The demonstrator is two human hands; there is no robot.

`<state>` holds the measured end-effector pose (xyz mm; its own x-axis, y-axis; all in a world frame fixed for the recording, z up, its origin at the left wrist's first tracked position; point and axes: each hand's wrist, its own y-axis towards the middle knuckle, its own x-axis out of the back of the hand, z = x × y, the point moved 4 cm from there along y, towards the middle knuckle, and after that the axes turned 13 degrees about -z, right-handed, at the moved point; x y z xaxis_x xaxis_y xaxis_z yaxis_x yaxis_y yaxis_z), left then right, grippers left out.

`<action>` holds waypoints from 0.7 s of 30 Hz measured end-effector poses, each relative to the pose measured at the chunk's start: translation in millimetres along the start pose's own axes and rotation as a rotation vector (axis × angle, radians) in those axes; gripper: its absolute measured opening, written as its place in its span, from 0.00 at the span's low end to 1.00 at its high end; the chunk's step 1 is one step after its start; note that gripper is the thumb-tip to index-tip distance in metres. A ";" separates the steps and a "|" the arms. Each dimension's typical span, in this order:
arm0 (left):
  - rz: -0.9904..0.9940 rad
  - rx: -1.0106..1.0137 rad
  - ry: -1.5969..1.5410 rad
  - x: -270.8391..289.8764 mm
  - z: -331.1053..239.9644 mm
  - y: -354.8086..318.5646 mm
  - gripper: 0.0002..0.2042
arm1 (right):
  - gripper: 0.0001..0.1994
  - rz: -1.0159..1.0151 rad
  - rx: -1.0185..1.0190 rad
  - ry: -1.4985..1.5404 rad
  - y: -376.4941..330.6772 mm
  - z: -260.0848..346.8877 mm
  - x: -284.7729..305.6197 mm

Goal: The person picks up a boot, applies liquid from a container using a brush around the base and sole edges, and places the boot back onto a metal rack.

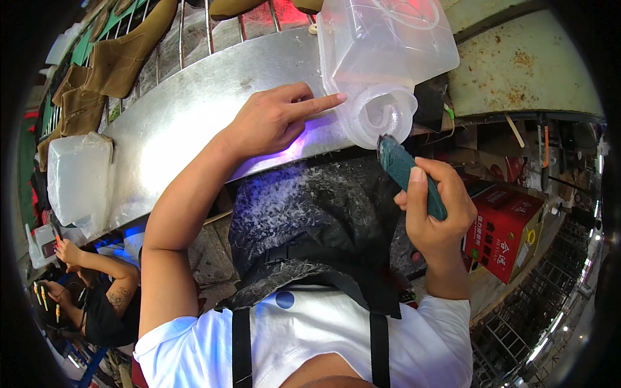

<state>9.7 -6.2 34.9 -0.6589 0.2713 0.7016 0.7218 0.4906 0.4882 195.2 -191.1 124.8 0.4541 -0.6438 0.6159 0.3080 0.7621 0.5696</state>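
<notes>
Left arm: bare, rising from the lower left, elbow bent, forearm slanting up and right.
Left hand (275, 119): palm down, index finger stretched straight to the right, the other 3 fingers curled under, thumb tucked along the side.
Right arm: bare forearm, upright, coming up from the lower right below a short white sleeve.
Right hand (436, 210): closed in a fist-like grip, thumb laid flat along the top, pointing up and left.

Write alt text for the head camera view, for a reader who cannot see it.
A person's left hand presses a translucent plastic container against a metal workbench, index finger on its neck, while the right hand holds a dark green trimming knife to its round opening. White plastic shavings cover the black apron.
</notes>
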 end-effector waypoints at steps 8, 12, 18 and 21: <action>-0.008 -0.014 -0.028 -0.9 0.8 -0.7 0.32 | 0.11 0.033 -0.705 0.640 2.0 -17.1 26.3; -0.002 -0.013 -0.018 -0.5 1.2 -0.3 0.33 | 0.12 0.079 -0.308 0.558 17.1 -22.4 27.8; -0.001 -0.006 -0.036 0.8 0.6 0.3 0.32 | 0.13 0.273 0.119 0.130 19.0 -1.6 16.5; 0.010 0.012 -0.035 0.6 1.4 -1.0 0.32 | 0.11 0.437 0.284 0.114 14.9 8.6 12.2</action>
<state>8.3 -5.4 34.2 -0.6586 0.3055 0.6877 0.7263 0.4973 0.4746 198.2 -188.2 145.5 0.5823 -0.2473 0.7744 -0.1612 0.8986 0.4082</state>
